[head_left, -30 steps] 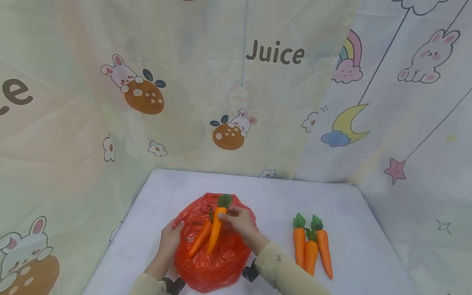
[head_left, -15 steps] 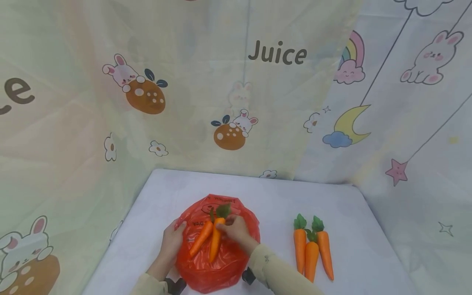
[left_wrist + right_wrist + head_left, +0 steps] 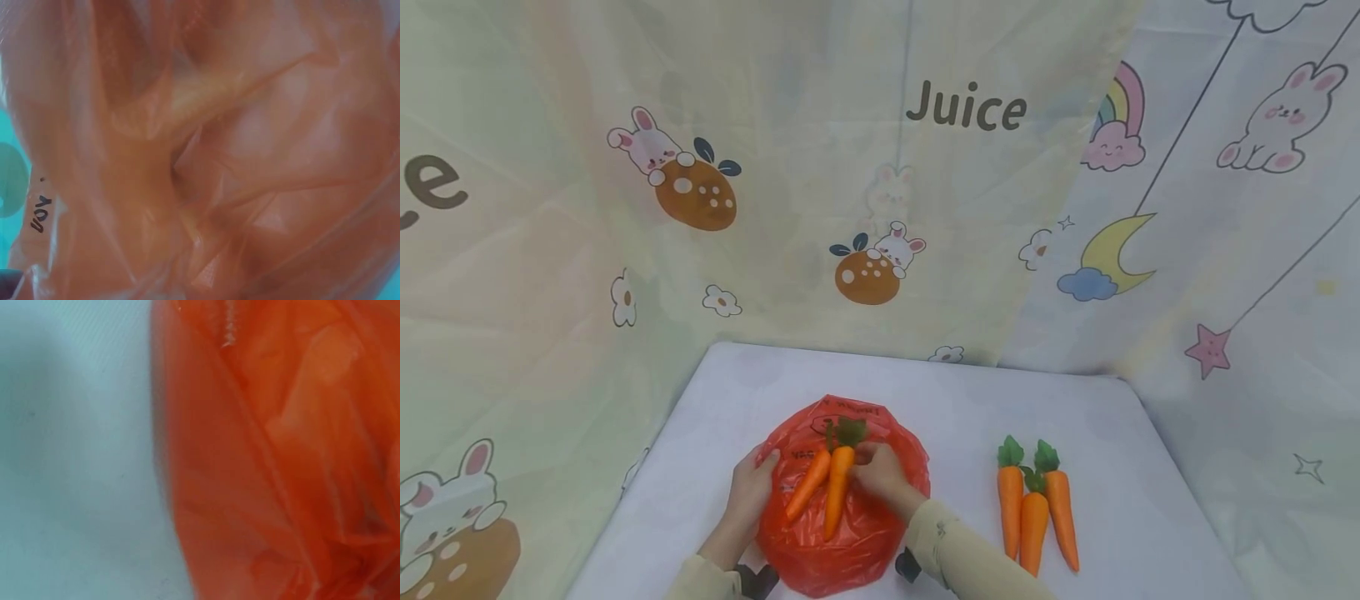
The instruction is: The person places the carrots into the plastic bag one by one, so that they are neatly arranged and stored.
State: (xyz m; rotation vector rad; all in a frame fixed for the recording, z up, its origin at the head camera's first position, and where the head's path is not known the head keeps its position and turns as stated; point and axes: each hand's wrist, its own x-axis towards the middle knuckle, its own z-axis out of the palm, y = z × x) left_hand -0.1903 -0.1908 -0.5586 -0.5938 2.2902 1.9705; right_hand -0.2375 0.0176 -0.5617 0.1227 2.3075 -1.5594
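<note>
A red plastic bag (image 3: 831, 567) with black print is spread in a rounded shape on the table. Its left edge is gripped by my left hand (image 3: 751, 492), thumb on the near face. Two orange carrots with green tops lie against the bag's red film: one slants at the left (image 3: 808, 486), the other (image 3: 838, 492) points down in the middle. At the upper right side of the middle carrot are the bent fingers of my right hand (image 3: 883, 475); whether they still pinch it is unclear. Both wrist views are filled mostly by the bag (image 3: 206, 156), (image 3: 250, 475), hiding the hands' fingers.
Three more carrots lie side by side on the white table (image 3: 955, 417) at the right: a left one (image 3: 1011, 504), a middle one (image 3: 1033, 529) and a right one (image 3: 1062, 517). Printed cloth walls (image 3: 775, 275) rise behind the table and at both sides.
The middle carrot has come down and toward me beside the slanted one. My right hand moved down with it, and its thumb no longer shows across the carrot. The left hand holds its place.
</note>
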